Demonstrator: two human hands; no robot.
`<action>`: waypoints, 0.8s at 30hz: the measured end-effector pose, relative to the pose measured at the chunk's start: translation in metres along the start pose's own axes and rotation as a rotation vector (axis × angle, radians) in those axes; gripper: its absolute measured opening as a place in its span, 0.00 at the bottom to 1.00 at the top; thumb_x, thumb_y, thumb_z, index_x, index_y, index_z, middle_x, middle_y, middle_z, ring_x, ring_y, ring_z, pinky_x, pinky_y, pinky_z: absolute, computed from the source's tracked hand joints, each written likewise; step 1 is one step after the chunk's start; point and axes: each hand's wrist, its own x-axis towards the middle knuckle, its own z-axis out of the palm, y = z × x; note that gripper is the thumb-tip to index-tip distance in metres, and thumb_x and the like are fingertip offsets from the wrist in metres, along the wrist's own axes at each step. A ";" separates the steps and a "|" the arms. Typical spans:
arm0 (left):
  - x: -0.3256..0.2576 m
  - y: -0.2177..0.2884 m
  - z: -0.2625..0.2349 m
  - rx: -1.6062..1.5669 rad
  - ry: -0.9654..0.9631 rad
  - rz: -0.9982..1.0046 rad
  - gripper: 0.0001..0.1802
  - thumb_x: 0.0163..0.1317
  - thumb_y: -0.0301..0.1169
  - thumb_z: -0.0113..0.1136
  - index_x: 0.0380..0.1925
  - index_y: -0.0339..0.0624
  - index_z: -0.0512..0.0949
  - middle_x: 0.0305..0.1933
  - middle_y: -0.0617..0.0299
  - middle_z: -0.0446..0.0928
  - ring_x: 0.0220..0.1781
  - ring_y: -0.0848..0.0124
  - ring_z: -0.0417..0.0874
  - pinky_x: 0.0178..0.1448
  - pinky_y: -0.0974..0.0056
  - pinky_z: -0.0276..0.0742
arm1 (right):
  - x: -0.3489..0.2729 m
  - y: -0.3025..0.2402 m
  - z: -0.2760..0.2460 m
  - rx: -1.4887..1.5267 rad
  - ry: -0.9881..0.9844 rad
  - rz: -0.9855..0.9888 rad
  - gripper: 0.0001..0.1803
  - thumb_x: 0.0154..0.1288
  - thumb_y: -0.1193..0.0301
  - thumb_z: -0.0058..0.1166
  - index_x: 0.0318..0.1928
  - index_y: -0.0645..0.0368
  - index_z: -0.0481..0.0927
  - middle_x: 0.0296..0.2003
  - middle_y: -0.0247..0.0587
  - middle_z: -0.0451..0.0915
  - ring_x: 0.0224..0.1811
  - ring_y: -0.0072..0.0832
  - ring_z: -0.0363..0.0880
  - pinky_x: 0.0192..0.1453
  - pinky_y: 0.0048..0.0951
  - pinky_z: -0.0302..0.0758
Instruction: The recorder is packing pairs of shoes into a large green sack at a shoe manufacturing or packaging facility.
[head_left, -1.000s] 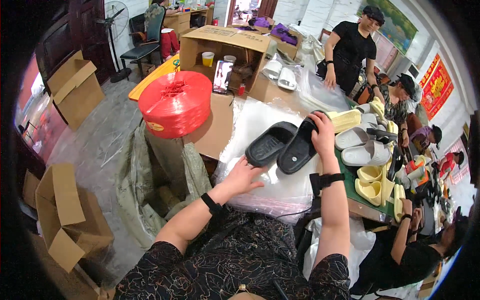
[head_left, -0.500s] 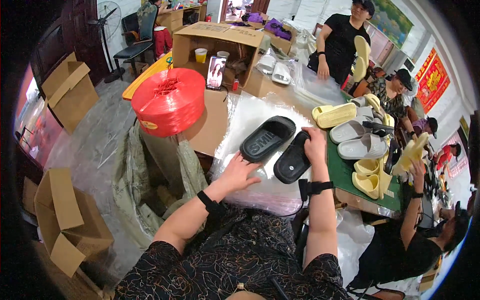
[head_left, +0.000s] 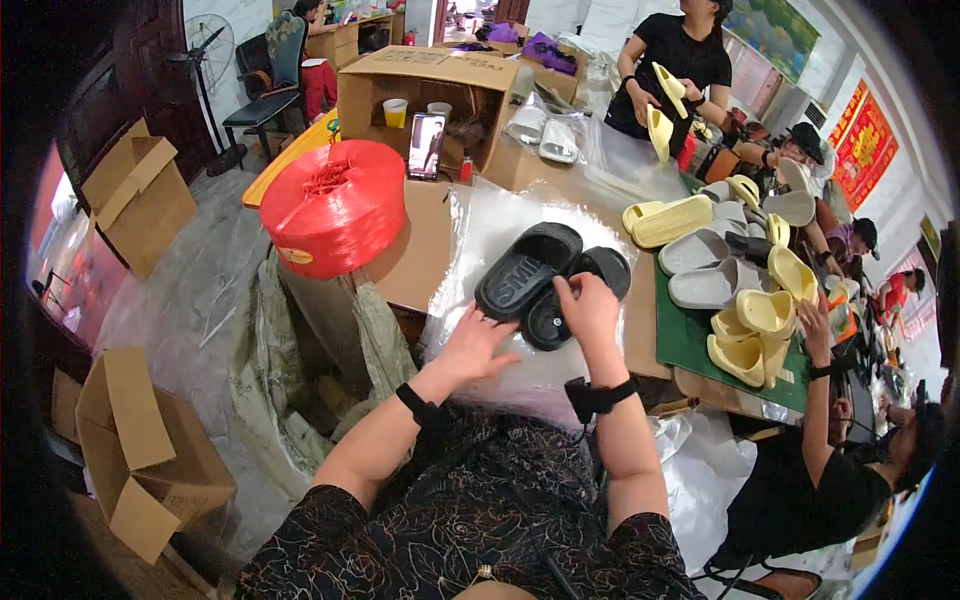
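Head view: right black slipper [head_left: 548,323] has shifted in against the left black slipper [head_left: 525,272] versus half a second ago, so the pair now sits together on the clear bags [head_left: 466,262]. Hands apart. Left hand [head_left: 474,346] spread, fingertips at left slipper's heel. Right hand [head_left: 592,312] on right slipper; can't tell if gripping. Table box [head_left: 430,66] on its side, two cups [head_left: 394,113] inside. Floor carton [head_left: 150,475] flaps open, contents unclear.

One black slipper [head_left: 547,325] is being drawn by the right hand [head_left: 590,308] toward the plastic sheeting's [head_left: 468,232] left edge, against the other black slipper [head_left: 526,268]; a yellow slipper [head_left: 794,273] is being lowered near the green mat's [head_left: 690,344] right edge by a co-worker's hand [head_left: 816,326].
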 end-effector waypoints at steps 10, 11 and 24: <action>0.004 0.004 -0.005 0.052 -0.232 -0.036 0.41 0.54 0.59 0.63 0.62 0.46 0.72 0.71 0.49 0.64 0.73 0.45 0.60 0.76 0.44 0.53 | 0.040 0.022 0.040 -0.174 -0.095 0.171 0.29 0.63 0.50 0.52 0.35 0.69 0.81 0.35 0.62 0.83 0.40 0.56 0.83 0.48 0.50 0.79; 0.006 0.005 -0.010 0.050 -0.231 -0.039 0.41 0.54 0.59 0.63 0.62 0.46 0.72 0.71 0.49 0.64 0.73 0.45 0.60 0.76 0.44 0.53 | 0.041 0.029 0.035 -0.126 -0.068 0.163 0.28 0.64 0.51 0.51 0.33 0.69 0.81 0.34 0.63 0.82 0.39 0.57 0.83 0.48 0.51 0.78; 0.066 -0.017 -0.002 0.064 -0.183 0.050 0.47 0.52 0.64 0.63 0.66 0.46 0.69 0.76 0.43 0.55 0.77 0.44 0.54 0.75 0.46 0.55 | -0.052 0.056 -0.089 0.383 0.278 0.203 0.18 0.71 0.65 0.54 0.43 0.74 0.76 0.36 0.61 0.81 0.39 0.48 0.80 0.47 0.38 0.74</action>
